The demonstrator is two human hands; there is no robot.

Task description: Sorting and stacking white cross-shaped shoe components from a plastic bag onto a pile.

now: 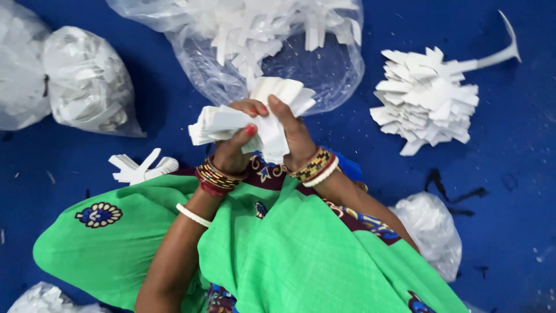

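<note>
Clutching a bundle of white paper strips (255, 119), left hand (231, 148) and right hand (295, 136) both clenched around it.

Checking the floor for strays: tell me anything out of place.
A few white strips lie loose on the blue floor beside the left hand, apart from the neat pile. Dark scraps dot the floor at right.

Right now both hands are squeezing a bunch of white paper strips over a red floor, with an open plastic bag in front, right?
Not quite: the floor is blue, not red. The head view shows the left hand and right hand gripping a bunch of white paper strips, with the open plastic bag just beyond.
</note>
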